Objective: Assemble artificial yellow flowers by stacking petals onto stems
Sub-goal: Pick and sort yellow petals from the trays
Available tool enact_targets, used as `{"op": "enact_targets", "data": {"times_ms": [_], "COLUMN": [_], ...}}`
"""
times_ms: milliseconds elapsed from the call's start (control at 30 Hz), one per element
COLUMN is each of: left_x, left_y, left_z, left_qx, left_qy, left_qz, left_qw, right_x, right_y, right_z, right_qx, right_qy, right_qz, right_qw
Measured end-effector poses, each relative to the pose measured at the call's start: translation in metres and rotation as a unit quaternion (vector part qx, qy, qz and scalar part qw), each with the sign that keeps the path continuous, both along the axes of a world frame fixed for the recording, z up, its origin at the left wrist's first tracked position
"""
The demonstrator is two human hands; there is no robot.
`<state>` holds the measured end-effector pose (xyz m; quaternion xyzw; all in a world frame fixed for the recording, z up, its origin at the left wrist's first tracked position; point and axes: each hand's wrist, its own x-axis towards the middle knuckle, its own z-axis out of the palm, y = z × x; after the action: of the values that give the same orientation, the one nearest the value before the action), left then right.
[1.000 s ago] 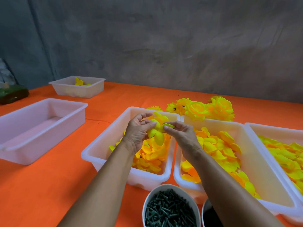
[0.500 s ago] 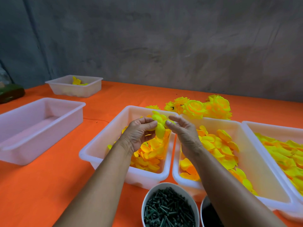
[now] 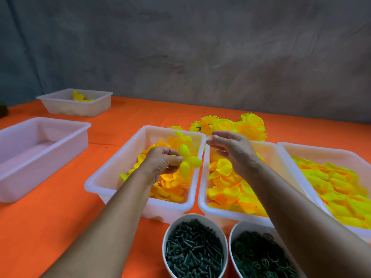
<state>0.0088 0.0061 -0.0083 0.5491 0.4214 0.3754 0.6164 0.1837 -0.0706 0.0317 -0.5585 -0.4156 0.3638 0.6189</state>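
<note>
Fingers of the left hand pinch a small yellow fabric petal cluster above the white plastic petal tub, keeping it steady; the right hand, grip loose and empty, hovers over the neighbouring white tub, likely for the next layer.

Bare orange cloth lies open at eight o'clock. Three petal-filled bins stand side by side from centre toward three o'clock; two cups block six o'clock, finished flowers one o'clock.
</note>
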Motion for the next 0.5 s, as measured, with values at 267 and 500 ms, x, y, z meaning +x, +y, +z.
{"op": "enact_targets", "data": {"times_ms": [267, 500], "left_x": [0.003, 0.011], "left_y": [-0.002, -0.006], "left_z": [-0.007, -0.015], "left_qx": [0.023, -0.005], "left_qy": [0.126, 0.242], "left_qz": [0.022, 0.051], "left_qw": [0.992, 0.969], "right_x": [0.061, 0.088], "right_y": [-0.045, -0.070], "right_z": [-0.006, -0.024], "right_qx": [-0.048, -0.045], "right_qy": [-0.032, -0.088], "right_qz": [-0.071, -0.155], "right_qw": [0.996, 0.983]}}
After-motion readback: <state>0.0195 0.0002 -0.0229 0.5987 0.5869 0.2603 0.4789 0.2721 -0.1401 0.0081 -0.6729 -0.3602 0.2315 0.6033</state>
